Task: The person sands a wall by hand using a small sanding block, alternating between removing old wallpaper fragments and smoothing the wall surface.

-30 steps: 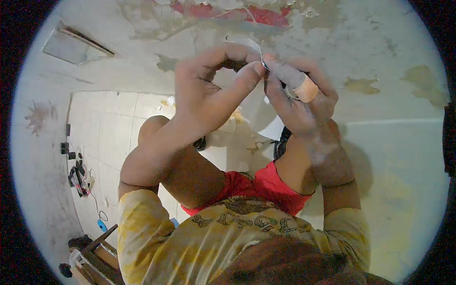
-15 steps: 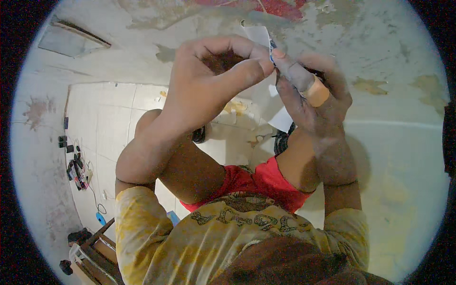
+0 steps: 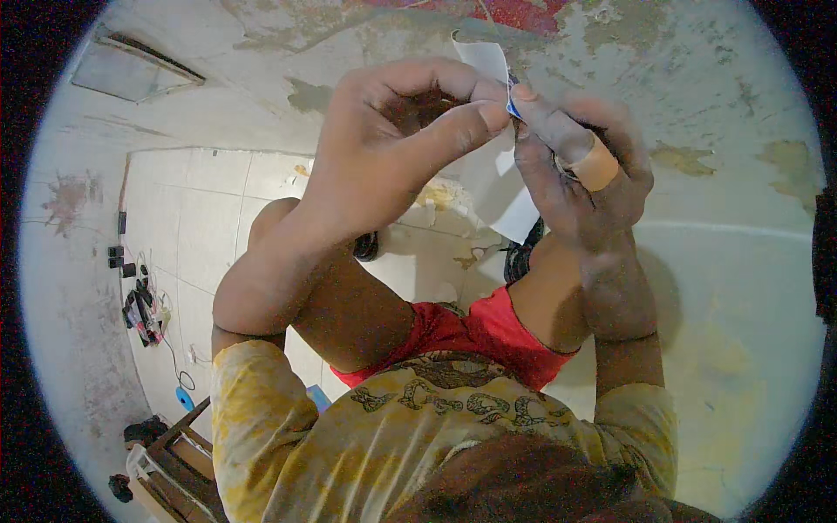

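Observation:
Between my two hands is a thin strip of white paper (image 3: 484,59) with a bit of blue on its folded edge. My left hand (image 3: 392,139) pinches that edge between thumb and forefinger, the other fingers curled. Close against it, my right hand (image 3: 588,166) grips the same paper, its thumb and forefinger meeting near the blue part. A tan band is wrapped round one finger of my right hand. Below the hands, more white paper (image 3: 516,216) hangs; whether it joins the strip is hidden by my fingers.
A stained, peeling wall (image 3: 724,122) rises in front and to the right. The tiled floor (image 3: 209,209) spreads left, with cables and small black items (image 3: 139,305) along its edge. A wooden chair (image 3: 179,462) stands at lower left. My bent legs in red shorts (image 3: 523,340) are below.
Both hands have shifted slightly to the right together with the paper. The strip is tilted a little differently, and more of its blue edge shows.

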### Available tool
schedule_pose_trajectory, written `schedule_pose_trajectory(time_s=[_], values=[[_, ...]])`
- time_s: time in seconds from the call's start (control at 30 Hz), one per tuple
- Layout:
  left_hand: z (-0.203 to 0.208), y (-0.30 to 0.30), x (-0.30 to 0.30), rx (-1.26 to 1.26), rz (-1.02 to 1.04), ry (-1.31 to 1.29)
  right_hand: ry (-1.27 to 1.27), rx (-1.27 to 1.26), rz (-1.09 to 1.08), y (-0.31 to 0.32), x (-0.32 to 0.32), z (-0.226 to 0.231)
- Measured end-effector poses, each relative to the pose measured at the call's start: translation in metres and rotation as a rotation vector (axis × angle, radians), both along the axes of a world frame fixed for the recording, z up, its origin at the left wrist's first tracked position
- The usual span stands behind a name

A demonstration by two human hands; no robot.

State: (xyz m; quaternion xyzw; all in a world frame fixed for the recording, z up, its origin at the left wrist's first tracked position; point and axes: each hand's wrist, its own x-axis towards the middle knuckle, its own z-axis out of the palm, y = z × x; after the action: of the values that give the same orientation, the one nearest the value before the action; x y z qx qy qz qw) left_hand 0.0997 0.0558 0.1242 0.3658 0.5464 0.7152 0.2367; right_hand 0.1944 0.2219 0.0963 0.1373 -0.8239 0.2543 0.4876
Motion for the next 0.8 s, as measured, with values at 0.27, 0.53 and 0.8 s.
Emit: schedule_pose_trajectory(time_s=[0.27,0.53,0.8], values=[[-0.004,0.001,-0.001,0.027,-0.010,0.001,-0.013,0.009,0.015,-0.002,-0.002,0.001],[-0.001,-0.001,0.001,0.031,0.029,0.041,0.048,0.038,0.015,0.001,-0.005,-0.009],[0.002,-0.002,-0.002,-0.070,0.074,0.013,0.052,0.106,0.014,0.002,-0.007,-0.005]])
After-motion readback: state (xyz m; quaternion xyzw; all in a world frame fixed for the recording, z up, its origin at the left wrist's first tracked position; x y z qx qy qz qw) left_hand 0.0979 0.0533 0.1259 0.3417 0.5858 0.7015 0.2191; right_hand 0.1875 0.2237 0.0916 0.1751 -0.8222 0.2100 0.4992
